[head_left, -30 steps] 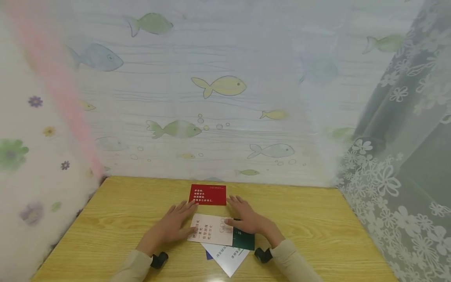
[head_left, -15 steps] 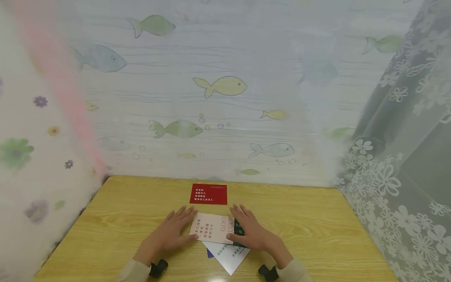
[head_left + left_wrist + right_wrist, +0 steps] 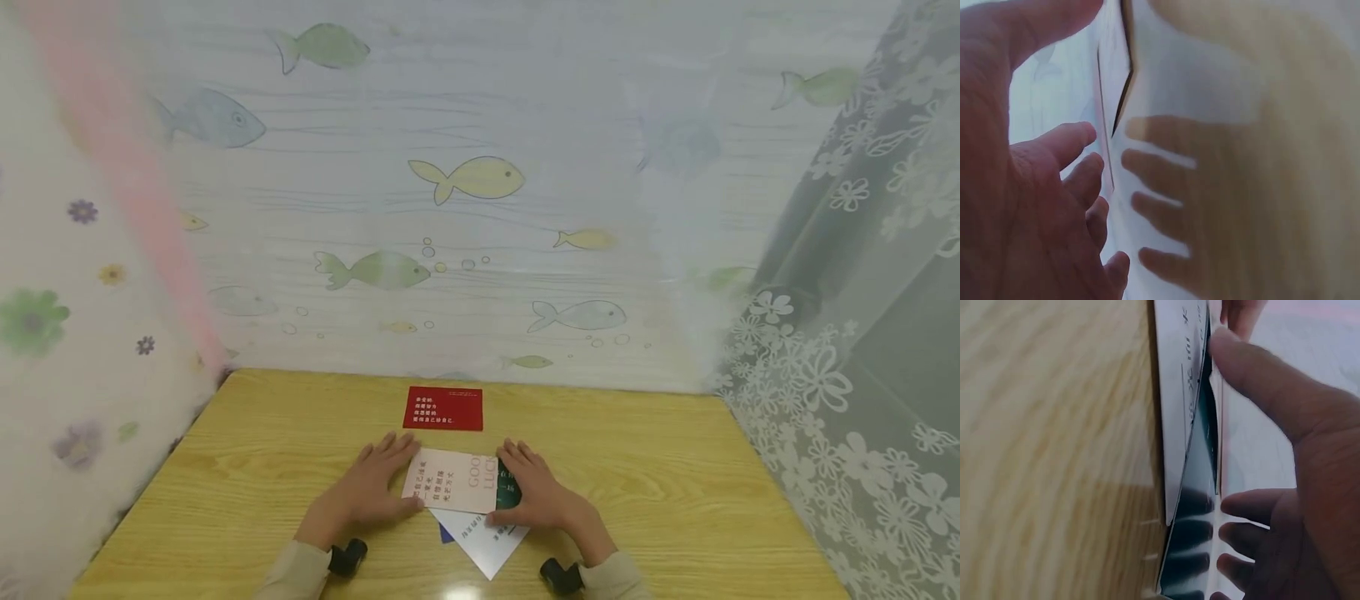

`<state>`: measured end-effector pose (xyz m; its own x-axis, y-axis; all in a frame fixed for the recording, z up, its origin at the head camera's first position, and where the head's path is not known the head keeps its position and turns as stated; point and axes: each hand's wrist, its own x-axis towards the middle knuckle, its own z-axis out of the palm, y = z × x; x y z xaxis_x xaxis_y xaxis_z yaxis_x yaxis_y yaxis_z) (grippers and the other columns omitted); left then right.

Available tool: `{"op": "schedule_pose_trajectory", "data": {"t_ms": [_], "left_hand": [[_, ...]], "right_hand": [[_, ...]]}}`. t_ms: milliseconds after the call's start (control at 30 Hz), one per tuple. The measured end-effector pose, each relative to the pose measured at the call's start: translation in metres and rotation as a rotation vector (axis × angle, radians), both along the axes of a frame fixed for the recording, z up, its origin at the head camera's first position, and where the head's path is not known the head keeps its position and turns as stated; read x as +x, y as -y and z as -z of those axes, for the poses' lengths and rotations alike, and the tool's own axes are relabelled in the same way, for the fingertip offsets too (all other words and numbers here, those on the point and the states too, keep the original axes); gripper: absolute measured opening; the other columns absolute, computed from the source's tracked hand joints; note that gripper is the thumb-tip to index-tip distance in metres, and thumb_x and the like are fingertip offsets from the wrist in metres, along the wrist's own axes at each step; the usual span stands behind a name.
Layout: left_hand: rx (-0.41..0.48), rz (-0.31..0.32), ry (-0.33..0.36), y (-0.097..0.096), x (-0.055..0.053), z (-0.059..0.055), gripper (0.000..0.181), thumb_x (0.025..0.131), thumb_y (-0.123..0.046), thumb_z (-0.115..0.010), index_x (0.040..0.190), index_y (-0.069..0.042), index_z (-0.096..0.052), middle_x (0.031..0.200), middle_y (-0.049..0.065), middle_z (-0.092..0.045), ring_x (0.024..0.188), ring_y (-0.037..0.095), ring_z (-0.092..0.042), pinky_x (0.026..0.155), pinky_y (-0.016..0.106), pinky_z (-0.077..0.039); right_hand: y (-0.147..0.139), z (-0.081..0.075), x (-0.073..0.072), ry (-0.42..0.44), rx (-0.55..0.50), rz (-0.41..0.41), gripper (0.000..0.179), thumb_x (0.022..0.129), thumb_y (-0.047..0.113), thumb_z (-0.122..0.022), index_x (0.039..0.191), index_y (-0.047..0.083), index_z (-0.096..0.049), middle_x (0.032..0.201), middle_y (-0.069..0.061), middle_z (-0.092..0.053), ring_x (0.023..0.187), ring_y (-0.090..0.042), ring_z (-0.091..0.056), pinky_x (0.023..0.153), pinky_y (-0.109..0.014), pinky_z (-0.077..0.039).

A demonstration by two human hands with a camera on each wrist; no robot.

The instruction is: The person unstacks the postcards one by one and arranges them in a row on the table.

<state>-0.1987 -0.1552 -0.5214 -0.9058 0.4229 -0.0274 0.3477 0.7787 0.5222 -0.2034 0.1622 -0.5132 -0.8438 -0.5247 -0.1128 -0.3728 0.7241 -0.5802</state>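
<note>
Green card [image 3: 507, 484] mostly hidden: pink card [image 3: 454, 481] covers its L part, R hand [image 3: 543, 497] blocks the far R end, so full outline can't be made out. White card [image 3: 489, 546] shows only as a corner below, rest under the pile; blue card [image 3: 446, 534] just a sliver at its L edge. L wrist view: L hand [image 3: 366, 489] cut off at frame edge, cards nearly edge-on, hard to tell which is which. R wrist view: pinky cropped at bottom. Fingers of both hands stretched out, not curled round anything; L thumb at pink card's near L corner, R thumb by its near edge, firmness of contact unclear. Pink card's atop the pile, btwn hands, on wood table [image 3: 225, 475]. Red card [image 3: 444, 409] lies apart, farther back.

Vs 1 s ago: R thumb no longer over pink card, so "LUCK" shows; R fingers back from red card's side, L fingers off its corner. Less green card visible.
</note>
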Motion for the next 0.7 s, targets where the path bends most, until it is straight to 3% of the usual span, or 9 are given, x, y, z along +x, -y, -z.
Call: {"op": "schedule_pose_trajectory", "data": {"t_ms": [167, 367, 700], "left_hand": [[0.003, 0.023, 0.014, 0.003, -0.009, -0.002, 0.095, 0.080, -0.054, -0.076, 0.157, -0.011, -0.040, 0.167, 0.009, -0.027, 0.156, 0.040, -0.014, 0.125, 0.064, -0.011], [-0.001, 0.046, 0.005, 0.004, -0.012, -0.003, 0.095, 0.077, -0.054, -0.079, 0.152, -0.006, -0.047, 0.165, 0.017, -0.030, 0.154, 0.046, -0.016, 0.122, 0.069, -0.012], [-0.011, 0.052, -0.001, 0.005, -0.016, 0.001, 0.095, 0.077, -0.057, -0.079, 0.152, -0.008, -0.047, 0.166, 0.016, -0.029, 0.155, 0.044, -0.015, 0.123, 0.067, -0.012]], "right_hand": [[0.003, -0.003, 0.002, 0.011, -0.008, 0.010, 0.103, 0.079, 0.041, -0.085, 0.155, -0.005, -0.034, 0.166, -0.024, -0.024, 0.154, -0.046, -0.016, 0.123, -0.066, -0.017], [0.004, -0.002, 0.002, 0.005, -0.017, 0.006, 0.099, 0.079, 0.041, -0.085, 0.153, -0.005, -0.038, 0.164, -0.025, -0.026, 0.154, -0.046, -0.019, 0.123, -0.066, -0.018], [0.003, 0.000, -0.001, -0.033, 0.012, 0.007, 0.097, 0.079, 0.042, -0.085, 0.152, -0.002, -0.040, 0.164, -0.022, -0.030, 0.154, -0.043, -0.019, 0.124, -0.063, -0.018]]}}
